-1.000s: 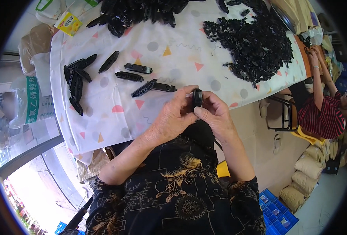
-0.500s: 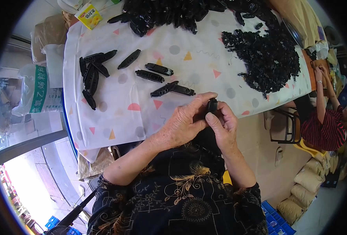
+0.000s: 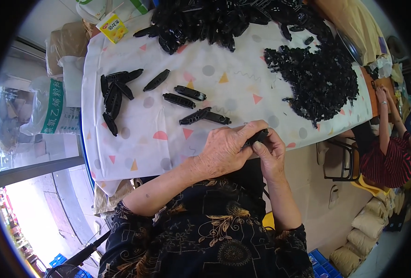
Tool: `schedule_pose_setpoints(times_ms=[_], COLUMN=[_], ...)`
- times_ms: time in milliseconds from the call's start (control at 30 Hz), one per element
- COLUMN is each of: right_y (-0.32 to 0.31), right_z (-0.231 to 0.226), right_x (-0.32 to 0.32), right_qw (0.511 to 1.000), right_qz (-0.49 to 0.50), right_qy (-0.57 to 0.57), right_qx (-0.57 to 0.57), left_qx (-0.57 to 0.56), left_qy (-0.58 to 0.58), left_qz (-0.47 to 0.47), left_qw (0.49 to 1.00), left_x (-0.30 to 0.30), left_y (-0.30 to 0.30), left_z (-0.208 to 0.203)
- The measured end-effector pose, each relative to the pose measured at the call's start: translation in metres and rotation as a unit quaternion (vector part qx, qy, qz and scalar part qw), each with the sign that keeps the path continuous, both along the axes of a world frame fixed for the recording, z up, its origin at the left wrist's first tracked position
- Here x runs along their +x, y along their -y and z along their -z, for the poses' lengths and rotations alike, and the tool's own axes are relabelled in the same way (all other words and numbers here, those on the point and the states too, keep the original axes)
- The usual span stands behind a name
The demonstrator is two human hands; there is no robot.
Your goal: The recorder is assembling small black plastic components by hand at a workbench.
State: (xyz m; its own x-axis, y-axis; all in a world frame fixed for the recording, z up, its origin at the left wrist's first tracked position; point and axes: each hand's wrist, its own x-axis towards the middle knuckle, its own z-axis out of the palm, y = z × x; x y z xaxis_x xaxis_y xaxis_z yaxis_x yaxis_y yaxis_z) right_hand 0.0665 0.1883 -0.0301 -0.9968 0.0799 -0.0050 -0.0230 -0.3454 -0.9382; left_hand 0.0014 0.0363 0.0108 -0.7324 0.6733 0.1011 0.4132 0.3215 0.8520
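Between my two hands, just over the table's near edge, is a black plastic part (image 3: 260, 137), partly hidden by the fingers. My left hand (image 3: 231, 146) is closed round its left side, the thumb out of sight below. My right hand (image 3: 272, 155) pinches the other end, thumb pressed on the near face. Just beyond my hands lie two long black plastic pieces (image 3: 217, 117), one leaning across the other. Two more long black pieces (image 3: 179, 100) rest side by side a little farther off. One single piece (image 3: 157, 80) lies to their left.
Several black pieces (image 3: 114, 103) sit clustered on the table's left. A large heap of long black parts (image 3: 191, 28) covers the far side; small black parts (image 3: 314, 83) are piled at right. A yellow box (image 3: 112, 28) stands far left. Another person (image 3: 385, 155) works at far right.
My hands have shifted slightly right, and the black part between them has turned from nearly upright to slanting. The whole view has moved a little, so the table appears lower.
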Motion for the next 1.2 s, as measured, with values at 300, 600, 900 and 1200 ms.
schedule_pose_setpoints(times_ms=[300, 600, 900, 1200], right_y=[-0.02, -0.016, -0.015, -0.013], right_z=[0.02, 0.026, 0.026, 0.029], right_x=[-0.036, -0.043, -0.043, -0.043], right_qw=[0.984, 0.998, 0.997, 0.997], right_qz=[0.007, 0.039, 0.061, 0.04], right_qy=[0.0, -0.043, -0.039, -0.06], right_qx=[-0.178, -0.018, -0.018, -0.019], left_qx=[0.192, 0.188, -0.032, -0.22], left_qy=[0.346, 0.392, -0.123, -0.361], left_qz=[-0.066, -0.037, -0.107, -0.135], left_qw=[0.916, 0.9, 0.986, 0.896], left_x=[-0.012, -0.018, -0.012, -0.054], left_y=[-0.002, -0.005, -0.011, 0.027], left_z=[0.013, 0.01, 0.001, 0.039])
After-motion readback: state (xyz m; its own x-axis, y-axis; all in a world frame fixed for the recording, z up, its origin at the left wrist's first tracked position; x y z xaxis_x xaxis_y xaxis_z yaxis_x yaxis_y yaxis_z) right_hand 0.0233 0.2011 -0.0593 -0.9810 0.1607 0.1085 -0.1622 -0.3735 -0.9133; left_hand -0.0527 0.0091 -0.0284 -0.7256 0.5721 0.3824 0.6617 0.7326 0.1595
